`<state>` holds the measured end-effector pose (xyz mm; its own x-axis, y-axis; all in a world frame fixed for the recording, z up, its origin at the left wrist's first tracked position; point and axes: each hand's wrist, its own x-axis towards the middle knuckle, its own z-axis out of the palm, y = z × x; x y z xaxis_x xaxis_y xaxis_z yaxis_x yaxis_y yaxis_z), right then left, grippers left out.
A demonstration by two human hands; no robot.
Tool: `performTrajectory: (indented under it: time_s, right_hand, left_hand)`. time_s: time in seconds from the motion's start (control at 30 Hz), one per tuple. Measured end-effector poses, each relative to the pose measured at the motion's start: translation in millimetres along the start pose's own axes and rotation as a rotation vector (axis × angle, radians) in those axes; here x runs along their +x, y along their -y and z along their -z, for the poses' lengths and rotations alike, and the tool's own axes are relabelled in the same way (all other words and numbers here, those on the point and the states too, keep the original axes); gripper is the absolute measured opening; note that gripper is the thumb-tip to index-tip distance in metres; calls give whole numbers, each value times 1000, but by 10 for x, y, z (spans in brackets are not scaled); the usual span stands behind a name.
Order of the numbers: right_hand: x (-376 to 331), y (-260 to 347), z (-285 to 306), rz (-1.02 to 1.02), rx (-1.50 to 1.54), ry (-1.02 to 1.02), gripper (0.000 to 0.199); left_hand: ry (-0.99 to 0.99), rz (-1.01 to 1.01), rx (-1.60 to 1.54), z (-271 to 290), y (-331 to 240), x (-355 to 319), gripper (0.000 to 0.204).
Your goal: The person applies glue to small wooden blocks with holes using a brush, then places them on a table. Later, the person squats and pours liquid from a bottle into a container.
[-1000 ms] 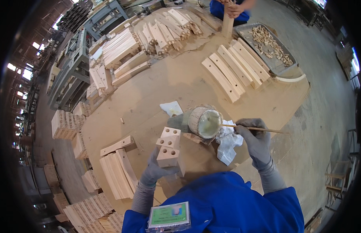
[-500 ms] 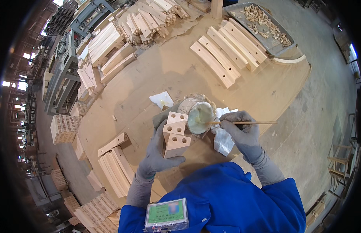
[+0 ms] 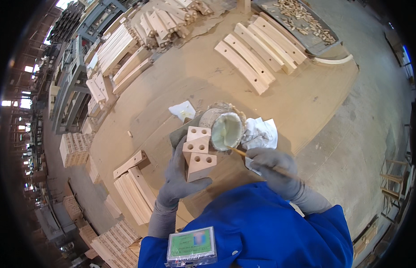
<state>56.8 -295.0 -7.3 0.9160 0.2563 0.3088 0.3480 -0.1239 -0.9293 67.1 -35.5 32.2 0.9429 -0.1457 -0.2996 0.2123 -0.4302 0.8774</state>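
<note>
The person's left hand (image 3: 177, 172) grips three wooden pieces (image 3: 196, 147) in a stepped bundle, end faces up, fingers along the left side and thumb across the near end. The bundle is held above the table (image 3: 284, 100), just beside the pot (image 3: 209, 117). The right hand (image 3: 275, 167) is closed around a thin stick (image 3: 239, 152), whose far end reaches into the mouth of the pot, over the pale paste (image 3: 229, 129) there. Both hands are gloved in grey

As for progress, the drilling looks done: each of the three end faces shows two round holes, all six open and without a dowel. The work on this bundle therefore seems to be at an early stage, with the stick at the pot and apart from the wood. Whether any paste already lines the holes cannot be told at this size

Loose dowels (image 3: 301, 18) lie in the tray (image 3: 316, 48) at the far right. A row of curved boards (image 3: 259, 48) with holes lies nearby, and a smaller stack of boards (image 3: 133, 196) sits left of the left hand; neither group is being handled
</note>
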Motion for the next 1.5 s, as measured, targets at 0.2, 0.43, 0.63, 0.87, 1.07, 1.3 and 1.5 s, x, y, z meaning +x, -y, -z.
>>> performTrajectory:
  time_s: [0.2,0.43,0.63,0.87,1.07,1.3,1.5]
  right_hand:
    - [152,-89,-99,-134,126,-138,13]
    - [129,-88,-95,-367,228,-108,13]
    - [0,-47,-247,-288,457,-248,12]
    - [369,407,94,-520,605,-242,11]
    - [800,1006,34,-501,505,67,17]
    - [718,1190,-121,-552,437,231,15]
    - [575,1185,-199,-351,201,323,14]
  left_hand:
    - [27,-84,-53,-15,11,29,100]
    - [28,-31,-59,-19,16,17,102]
    - [33,-35,-59,17,29,-28,102]
    - [16,39,-118,141,163,-417,106]
    - [121,-120,-67,154,252,-777,105]
    - [191,-159,-99,84,316,-1033,110]
    - [223,-77,-175,36,306,-1118,108]
